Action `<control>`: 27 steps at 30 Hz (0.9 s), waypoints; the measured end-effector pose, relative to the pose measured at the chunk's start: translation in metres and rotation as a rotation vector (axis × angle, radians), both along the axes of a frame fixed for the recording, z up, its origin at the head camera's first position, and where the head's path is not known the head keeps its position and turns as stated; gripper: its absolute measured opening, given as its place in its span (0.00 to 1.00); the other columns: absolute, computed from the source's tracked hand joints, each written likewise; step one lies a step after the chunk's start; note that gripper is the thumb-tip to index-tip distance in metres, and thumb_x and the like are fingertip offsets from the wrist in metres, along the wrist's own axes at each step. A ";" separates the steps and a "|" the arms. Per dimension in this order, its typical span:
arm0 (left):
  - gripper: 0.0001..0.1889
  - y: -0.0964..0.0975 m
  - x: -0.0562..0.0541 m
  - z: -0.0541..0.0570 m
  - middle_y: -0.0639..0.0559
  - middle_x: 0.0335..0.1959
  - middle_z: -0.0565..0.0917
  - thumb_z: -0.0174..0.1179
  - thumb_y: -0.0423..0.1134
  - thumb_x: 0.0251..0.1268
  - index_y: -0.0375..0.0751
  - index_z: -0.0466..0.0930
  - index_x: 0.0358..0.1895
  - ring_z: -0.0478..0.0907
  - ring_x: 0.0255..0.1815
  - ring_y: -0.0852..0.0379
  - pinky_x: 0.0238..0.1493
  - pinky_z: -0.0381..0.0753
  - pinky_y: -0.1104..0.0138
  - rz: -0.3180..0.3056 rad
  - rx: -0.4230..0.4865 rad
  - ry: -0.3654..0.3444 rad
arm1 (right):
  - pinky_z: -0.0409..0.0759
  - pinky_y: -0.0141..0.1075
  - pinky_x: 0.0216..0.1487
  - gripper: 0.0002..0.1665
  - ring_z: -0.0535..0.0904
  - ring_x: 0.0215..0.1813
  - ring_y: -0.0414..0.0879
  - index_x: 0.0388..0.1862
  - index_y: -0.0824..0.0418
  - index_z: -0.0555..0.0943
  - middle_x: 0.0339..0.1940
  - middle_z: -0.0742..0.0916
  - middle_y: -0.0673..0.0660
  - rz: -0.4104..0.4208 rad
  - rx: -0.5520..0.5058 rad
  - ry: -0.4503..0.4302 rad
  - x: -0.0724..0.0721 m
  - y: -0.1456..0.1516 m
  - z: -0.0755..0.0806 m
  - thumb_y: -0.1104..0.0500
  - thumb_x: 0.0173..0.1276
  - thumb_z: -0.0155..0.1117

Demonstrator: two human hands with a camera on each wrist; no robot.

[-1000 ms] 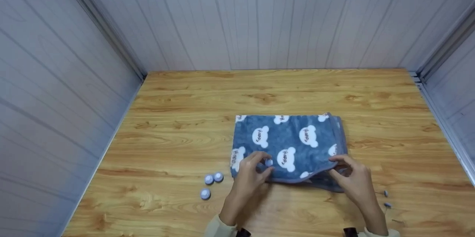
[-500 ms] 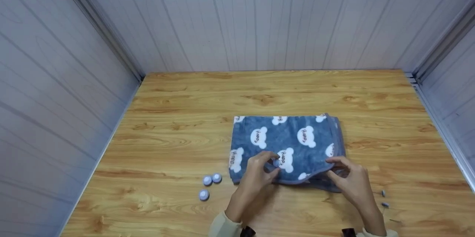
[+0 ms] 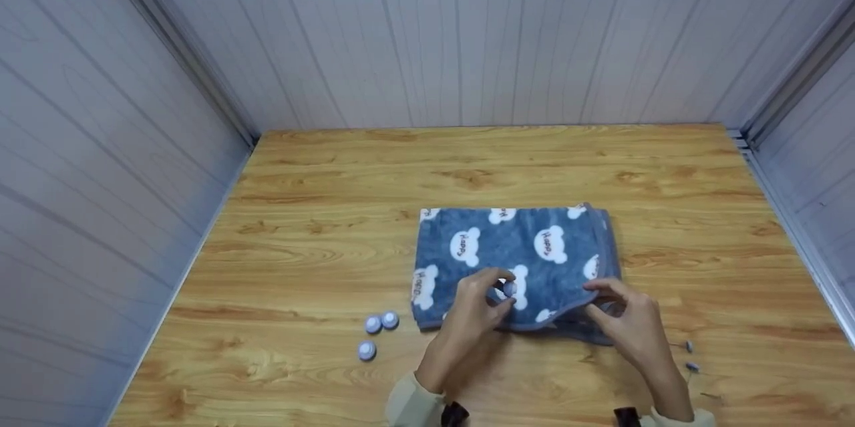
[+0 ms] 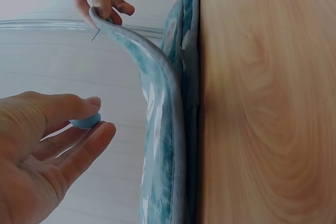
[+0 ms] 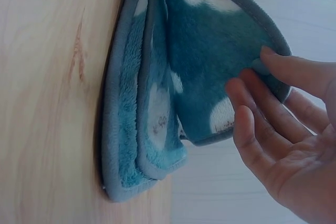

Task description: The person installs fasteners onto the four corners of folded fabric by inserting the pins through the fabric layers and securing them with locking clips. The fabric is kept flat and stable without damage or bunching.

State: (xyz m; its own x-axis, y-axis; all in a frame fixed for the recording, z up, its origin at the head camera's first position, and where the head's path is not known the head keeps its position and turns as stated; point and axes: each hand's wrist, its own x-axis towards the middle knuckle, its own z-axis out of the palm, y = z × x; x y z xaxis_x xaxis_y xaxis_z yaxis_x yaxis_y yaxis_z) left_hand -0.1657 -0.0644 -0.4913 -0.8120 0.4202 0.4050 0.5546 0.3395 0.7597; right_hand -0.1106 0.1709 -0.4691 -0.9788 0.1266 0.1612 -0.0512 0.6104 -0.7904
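Observation:
A folded blue fleece blanket with white bear heads and a grey border lies on the table. My right hand pinches its lifted near right corner together with the light blue head of a pin, which sits on the underside. The pin's thin needle sticks out through the upper side in the left wrist view. Over the blanket, my left hand holds a small round blue-grey cap between thumb and fingers. A gap separates that cap from the lifted corner.
Several round caps with pale tops lie on the table left of the blanket. Right of my right hand are loose pins with blue heads. Pale panelled walls border the wooden table.
My left hand has moved right across the blanket with the cap, nearer the lifted corner. My right hand keeps its hold on the corner in nearly the same place.

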 end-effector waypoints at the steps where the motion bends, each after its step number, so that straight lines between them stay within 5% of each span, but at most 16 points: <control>1: 0.13 0.001 0.000 0.001 0.47 0.35 0.83 0.67 0.24 0.50 0.32 0.80 0.41 0.81 0.37 0.59 0.33 0.81 0.69 -0.001 0.000 -0.007 | 0.79 0.33 0.29 0.17 0.81 0.31 0.38 0.40 0.61 0.85 0.33 0.87 0.53 0.002 0.001 0.006 0.000 0.000 0.000 0.74 0.51 0.69; 27: 0.14 0.025 -0.003 0.004 0.49 0.37 0.84 0.66 0.25 0.53 0.36 0.81 0.45 0.81 0.39 0.62 0.31 0.80 0.75 -0.007 -0.009 -0.014 | 0.78 0.33 0.29 0.17 0.81 0.31 0.39 0.40 0.61 0.84 0.34 0.86 0.51 0.043 -0.002 0.040 -0.004 -0.003 0.000 0.73 0.51 0.70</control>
